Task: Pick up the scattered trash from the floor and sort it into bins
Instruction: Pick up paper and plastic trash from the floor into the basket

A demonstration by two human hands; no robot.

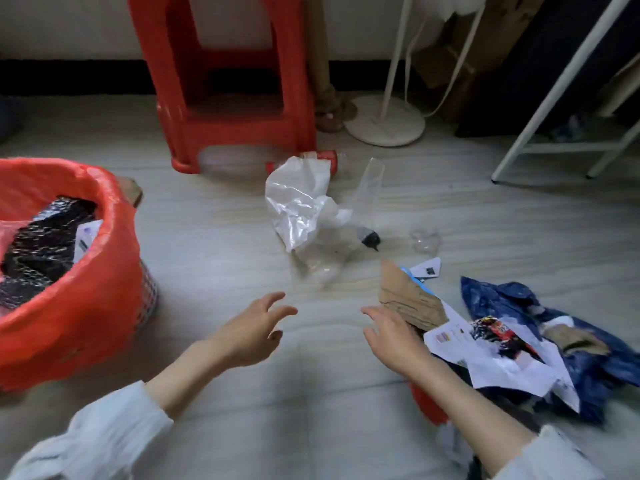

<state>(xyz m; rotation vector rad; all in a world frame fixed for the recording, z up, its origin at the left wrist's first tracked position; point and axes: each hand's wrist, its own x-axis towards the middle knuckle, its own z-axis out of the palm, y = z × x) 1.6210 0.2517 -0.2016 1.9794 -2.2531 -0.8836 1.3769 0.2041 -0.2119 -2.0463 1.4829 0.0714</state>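
Note:
Both my hands hover over the pale floor, holding nothing. My left hand (254, 329) has loosely curled fingers spread toward the crumpled clear plastic bag (299, 202) and the clear bottle with a black cap (369, 239) beneath it. My right hand (393, 336) is flat, fingers straight, its edge next to a torn brown cardboard piece (410, 299). Behind that lie white paper sheets (498, 362) and a blue plastic bag (512, 303). A red-lined bin (104, 271) holding dark trash stands at the left.
A red plastic stool (235, 81) stands at the back, a red-labelled bottle (323, 157) by its foot. A white fan base (384, 123) and white metal frame legs (554, 98) are at the back right. A small clear plastic piece (426, 239) lies on the floor.

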